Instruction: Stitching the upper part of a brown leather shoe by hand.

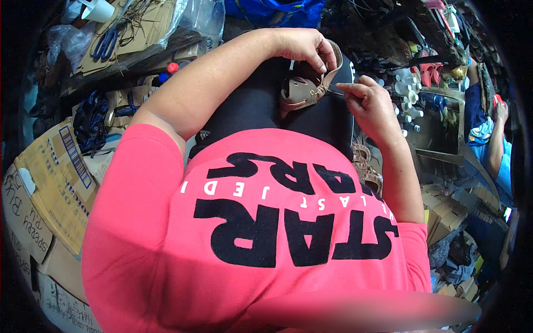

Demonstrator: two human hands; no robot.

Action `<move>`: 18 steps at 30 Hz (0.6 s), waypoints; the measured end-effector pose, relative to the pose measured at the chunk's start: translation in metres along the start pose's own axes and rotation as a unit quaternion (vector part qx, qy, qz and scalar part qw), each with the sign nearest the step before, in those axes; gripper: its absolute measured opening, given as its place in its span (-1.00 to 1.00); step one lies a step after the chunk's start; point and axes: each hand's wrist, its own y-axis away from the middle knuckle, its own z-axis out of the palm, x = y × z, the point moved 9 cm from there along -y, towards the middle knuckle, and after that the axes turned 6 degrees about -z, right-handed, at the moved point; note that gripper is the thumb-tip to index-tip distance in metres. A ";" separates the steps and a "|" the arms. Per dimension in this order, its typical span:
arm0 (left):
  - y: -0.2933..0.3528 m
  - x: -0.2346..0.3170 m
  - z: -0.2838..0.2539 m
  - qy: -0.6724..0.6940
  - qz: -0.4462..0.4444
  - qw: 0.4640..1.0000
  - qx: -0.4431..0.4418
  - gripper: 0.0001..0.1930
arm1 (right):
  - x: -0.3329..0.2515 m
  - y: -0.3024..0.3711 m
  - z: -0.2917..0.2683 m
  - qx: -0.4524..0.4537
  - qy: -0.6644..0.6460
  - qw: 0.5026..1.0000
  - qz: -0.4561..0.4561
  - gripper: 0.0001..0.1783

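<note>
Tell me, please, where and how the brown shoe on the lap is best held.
I would pinch the brown shoe by its raised, curved band, from the far side, as the left hand does: the band offers a thin edge, and that side seems clear of the thin tool in the right hand.

A brown shoe (300, 95) rests on dark trousers (239, 100). The left hand (308, 47) holds its rim; right of the shoe, the right hand (371, 106) grips a thin tool (335, 92) (tip near the lacing (321, 90)), with bottles (408, 89) beyond.
</note>
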 end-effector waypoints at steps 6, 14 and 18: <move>-0.005 -0.003 -0.001 -0.002 0.015 1.000 0.000 -0.73 | 0.010 -0.002 0.013 -0.018 -0.052 0.998 0.027 -0.72; -0.004 0.001 0.001 0.004 0.036 0.999 -0.010 -0.73 | 0.061 -0.003 0.039 -0.055 -0.279 0.957 0.059 -0.73; -0.004 0.002 0.001 -0.007 0.041 0.999 -0.003 -0.76 | 0.052 -0.011 0.037 -0.028 -0.262 0.964 0.041 -0.78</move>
